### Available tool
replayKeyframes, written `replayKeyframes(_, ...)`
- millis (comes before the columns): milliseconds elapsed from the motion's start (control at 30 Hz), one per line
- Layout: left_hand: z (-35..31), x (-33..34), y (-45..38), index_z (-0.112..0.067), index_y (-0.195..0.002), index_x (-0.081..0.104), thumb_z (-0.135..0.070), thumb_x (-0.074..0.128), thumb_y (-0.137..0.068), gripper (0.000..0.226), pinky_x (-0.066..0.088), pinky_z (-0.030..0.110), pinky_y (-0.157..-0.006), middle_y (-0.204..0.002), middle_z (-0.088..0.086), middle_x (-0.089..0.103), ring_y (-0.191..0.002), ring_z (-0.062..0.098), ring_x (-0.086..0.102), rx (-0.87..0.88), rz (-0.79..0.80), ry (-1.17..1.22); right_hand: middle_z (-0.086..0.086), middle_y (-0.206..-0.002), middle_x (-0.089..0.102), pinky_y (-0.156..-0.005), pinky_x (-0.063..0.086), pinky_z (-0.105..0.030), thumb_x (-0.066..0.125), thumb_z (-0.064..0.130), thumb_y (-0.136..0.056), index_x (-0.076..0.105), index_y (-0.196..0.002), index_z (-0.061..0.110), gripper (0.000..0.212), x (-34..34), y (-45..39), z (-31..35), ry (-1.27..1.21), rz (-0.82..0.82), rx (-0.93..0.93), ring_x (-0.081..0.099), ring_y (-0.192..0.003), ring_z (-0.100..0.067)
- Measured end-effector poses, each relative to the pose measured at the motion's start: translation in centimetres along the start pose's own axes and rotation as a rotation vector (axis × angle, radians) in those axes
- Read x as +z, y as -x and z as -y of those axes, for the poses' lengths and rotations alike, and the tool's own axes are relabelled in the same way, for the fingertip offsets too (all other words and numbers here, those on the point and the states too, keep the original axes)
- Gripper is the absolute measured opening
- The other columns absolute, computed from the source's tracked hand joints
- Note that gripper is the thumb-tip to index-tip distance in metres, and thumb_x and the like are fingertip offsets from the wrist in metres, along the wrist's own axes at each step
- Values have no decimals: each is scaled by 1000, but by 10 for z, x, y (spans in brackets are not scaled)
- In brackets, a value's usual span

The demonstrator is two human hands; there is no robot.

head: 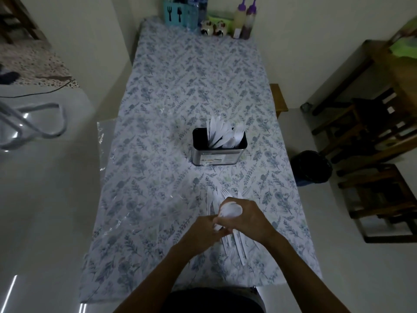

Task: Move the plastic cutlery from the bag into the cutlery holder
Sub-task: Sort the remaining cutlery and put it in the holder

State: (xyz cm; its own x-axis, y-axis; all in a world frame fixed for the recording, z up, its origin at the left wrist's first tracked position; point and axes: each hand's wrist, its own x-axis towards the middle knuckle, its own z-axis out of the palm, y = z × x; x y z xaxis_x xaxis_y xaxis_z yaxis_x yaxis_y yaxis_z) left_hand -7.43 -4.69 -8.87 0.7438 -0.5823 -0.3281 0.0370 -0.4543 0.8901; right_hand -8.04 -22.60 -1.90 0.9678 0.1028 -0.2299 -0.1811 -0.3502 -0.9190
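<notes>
A metal cutlery holder (217, 155) stands mid-table with several white plastic knives, spoons and forks (222, 135) upright in it. Nearer the front edge lies a pile of white plastic cutlery (216, 195); fork tines and handles stick out from under my hands. My right hand (249, 219) is curled round a bunch of white spoons (231, 210), bowls facing up. Touching it from the left, my left hand (204, 231) pinches the lower ends of the same bunch. I cannot make out the bag around the pile.
The table (171, 91) wears a floral cloth under clear plastic. At its far end stand a blue cutlery box (179, 13), two small figurines (212, 29) and sauce bottles (244, 18). A black bin (311, 167) and wooden stools (370, 132) stand right.
</notes>
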Motion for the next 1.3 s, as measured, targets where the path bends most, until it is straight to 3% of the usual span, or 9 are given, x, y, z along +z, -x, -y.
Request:
replayKeyframes(100, -18, -2, -11, -19, -100, 71, -13, 65, -100, 9, 46, 4, -68, -86, -6, 74, -72, -16, 63, 14, -139, 112, -6, -87, 74, -77, 59, -44, 92, 25, -72, 75, -77, 10, 23, -8, -12, 10, -31, 38, 6, 72, -84, -28)
replayKeyframes(167, -12, -5, -22, -40, -118, 66, -51, 55, -101, 24, 47, 5, -85, -114, -16, 73, -98, -10, 66, 12, -428, 164, -2, -90, 76, -81, 60, -37, 92, 30, -70, 76, -86, 16, 27, -14, -19, 13, -26, 54, 147, 74, -86, -18)
replayKeyframes(233, -13, 3, -30, -28, -137, 55, -89, 46, -77, 86, 49, 9, -90, -120, -15, 68, -105, 0, 66, -33, -215, 235, 5, -88, 78, -82, 59, -31, 90, 33, -72, 77, -87, 21, 24, -16, -22, 13, 6, 68, 208, 74, -85, -9)
replayKeyframes(300, -18, 7, -36, -6, -144, 42, -81, 54, -75, 102, 55, 20, -92, -109, -16, 73, -102, 1, 69, -36, -121, 285, 1, -86, 79, -81, 60, -31, 91, 27, -72, 79, -84, 16, 20, -14, -20, 11, -7, 12, 162, 75, -85, -13)
replayKeyframes(400, -18, 0, -39, -1, -113, 69, -45, 73, -85, 53, 61, 35, -81, -95, 3, 75, -87, 8, 73, -30, -167, 212, 2, -81, 79, -76, 62, -30, 91, 20, -69, 80, -84, 15, 19, -14, -19, 17, 49, -92, 136, 76, -78, -11)
replayKeyframes(533, -39, -18, -57, -7, -99, 69, -28, 80, -87, 26, 56, 23, -67, -88, 2, 72, -73, 8, 68, -10, -278, 164, -1, -79, 77, -61, 60, -23, 90, 24, -72, 74, -90, 13, 26, -33, -34, 42, 47, -147, 176, 75, -69, -8)
replayKeyframes(767, -70, -71, -101, -9, -128, 62, -15, 76, -91, 40, 53, 9, -77, -122, 5, 68, -96, 10, 68, 104, -440, 57, 0, -69, 72, -50, 47, -19, 93, 36, -66, 73, -79, 9, 36, -83, -106, 73, 82, -548, 143, 64, -54, -3)
replayKeyframes(967, -70, -84, -122, -5, -127, 65, -9, 70, -94, 34, 49, 7, -83, -119, 12, 68, -101, 16, 67, 144, -509, -49, -10, -68, 68, -54, 49, -31, 92, 40, -67, 70, -73, -2, 48, -78, -140, 64, 206, -597, 104, 57, -58, -12)
replayKeyframes(1300, -73, -77, -125, -9, -115, 67, -8, 66, -97, 18, 54, 16, -82, -108, 8, 69, -92, 12, 66, 184, -680, -22, 0, -72, 55, -54, 33, -16, 89, 30, -72, 55, -76, 8, 41, -59, -154, 50, 333, -601, 50, 51, -63, -13)
